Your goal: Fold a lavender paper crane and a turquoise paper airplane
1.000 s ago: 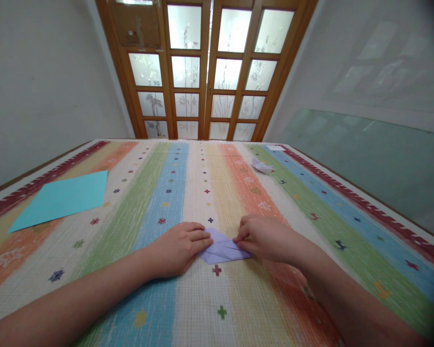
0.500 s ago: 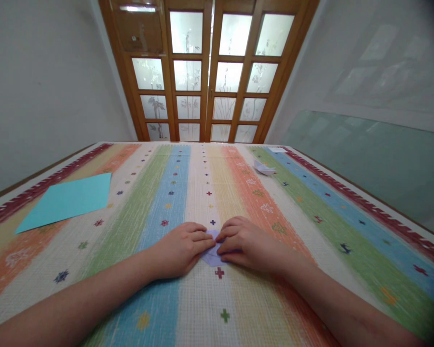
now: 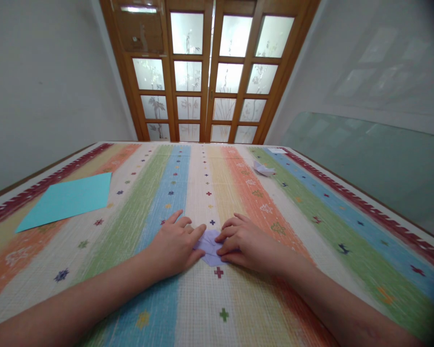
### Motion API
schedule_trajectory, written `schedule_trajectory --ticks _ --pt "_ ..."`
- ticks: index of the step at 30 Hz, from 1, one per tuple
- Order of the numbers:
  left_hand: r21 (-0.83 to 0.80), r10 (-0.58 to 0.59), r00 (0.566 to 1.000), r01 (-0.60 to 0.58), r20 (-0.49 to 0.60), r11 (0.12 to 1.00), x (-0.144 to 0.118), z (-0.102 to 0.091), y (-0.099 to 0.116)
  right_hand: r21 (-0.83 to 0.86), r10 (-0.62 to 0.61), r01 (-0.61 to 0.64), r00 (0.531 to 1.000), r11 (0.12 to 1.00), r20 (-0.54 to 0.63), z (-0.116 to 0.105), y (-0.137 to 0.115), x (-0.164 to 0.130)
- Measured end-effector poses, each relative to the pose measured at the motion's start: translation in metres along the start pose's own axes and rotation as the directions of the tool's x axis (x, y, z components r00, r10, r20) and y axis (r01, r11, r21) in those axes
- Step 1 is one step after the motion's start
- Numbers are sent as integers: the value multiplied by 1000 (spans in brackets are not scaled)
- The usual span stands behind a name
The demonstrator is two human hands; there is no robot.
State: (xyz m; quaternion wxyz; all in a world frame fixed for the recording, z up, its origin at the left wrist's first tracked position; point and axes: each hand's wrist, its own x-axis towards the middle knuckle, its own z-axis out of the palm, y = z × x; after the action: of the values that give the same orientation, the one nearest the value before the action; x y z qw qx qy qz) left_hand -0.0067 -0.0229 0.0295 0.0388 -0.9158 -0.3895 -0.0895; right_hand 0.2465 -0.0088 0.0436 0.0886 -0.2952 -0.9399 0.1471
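Note:
A small piece of folded purple paper (image 3: 211,246) lies flat on the striped tablecloth in front of me, with crease lines across it. My left hand (image 3: 177,241) is at its left edge, the fingers spread and the thumb apart from the index finger. On the right side of the paper, my right hand (image 3: 240,241) has its fingers bent together and grips the edge. The fingertips of that hand cover part of the right edge.
To the left lies a sheet of turquoise paper (image 3: 67,200). A folded pale paper piece with pointed ends (image 3: 263,168) rests farther off on the right, and a small white paper (image 3: 277,150) is near the far right corner. The striped tablecloth (image 3: 198,308) covers the table.
My left hand has drawn back a little to the left, and its fingers have lifted and spread, uncovering more of the purple paper. My right hand has stayed in place.

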Motion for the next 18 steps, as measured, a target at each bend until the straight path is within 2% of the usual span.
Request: schedule_trajectory --ticks 6,10,13,15,18 --pt "45 -40 998 43 -55 998 -6 5 -3 10 23 -23 1000 1000 5 -1 -2 0" --pt "20 -71 985 76 -159 997 -8 2 -6 5 2 -2 1000 1000 -9 -3 -3 0" --pt "-26 35 976 -41 -216 999 -6 2 -7 26 -25 26 1000 999 -17 -3 -2 1" --pt "-61 120 971 -136 -209 989 -3 5 -6 49 -41 42 999 998 -27 -2 -1 2" --pt "-111 137 975 -157 -174 981 1 13 -4 71 -52 55 998 996 -46 -1 0 3"
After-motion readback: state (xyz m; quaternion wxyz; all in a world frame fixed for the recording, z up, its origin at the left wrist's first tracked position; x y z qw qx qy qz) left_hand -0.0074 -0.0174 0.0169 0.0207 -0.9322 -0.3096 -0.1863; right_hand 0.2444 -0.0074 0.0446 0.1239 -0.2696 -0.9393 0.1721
